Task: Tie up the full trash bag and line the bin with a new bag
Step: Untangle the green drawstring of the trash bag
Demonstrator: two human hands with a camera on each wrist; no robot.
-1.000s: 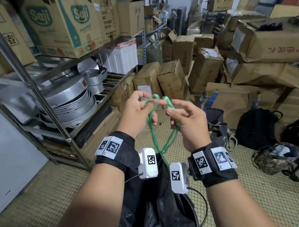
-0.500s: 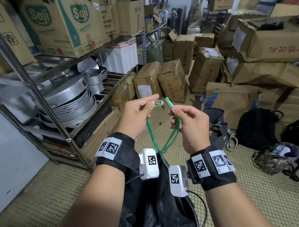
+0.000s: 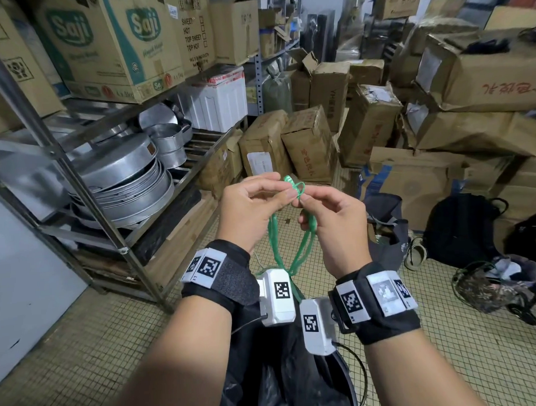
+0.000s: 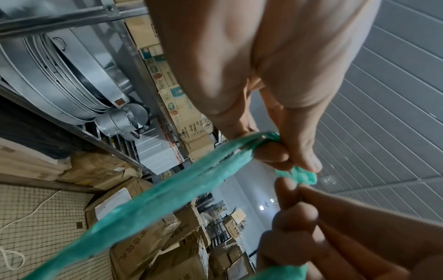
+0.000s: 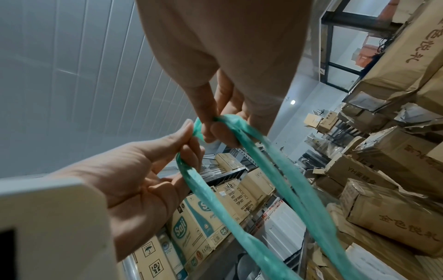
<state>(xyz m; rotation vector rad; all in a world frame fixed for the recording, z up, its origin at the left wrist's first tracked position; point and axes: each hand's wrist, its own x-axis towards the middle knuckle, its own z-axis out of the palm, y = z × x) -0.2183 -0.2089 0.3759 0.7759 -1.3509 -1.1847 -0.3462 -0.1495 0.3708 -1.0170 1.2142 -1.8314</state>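
Green drawstring (image 3: 293, 232) rose from black trash bag (image 3: 287, 383), held up at chest height | left hand (image 3: 249, 214) and right hand (image 3: 334, 227) pinched its ends together | step: knotting; bin unseen | next: likely pull tight.

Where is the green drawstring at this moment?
In the head view the green drawstring is centre frame, its top pinched between the left hand and right hand, its strands running down to the black trash bag.

left hand (image 3: 248, 210), right hand (image 3: 331, 227), fingertips meeting, pinching
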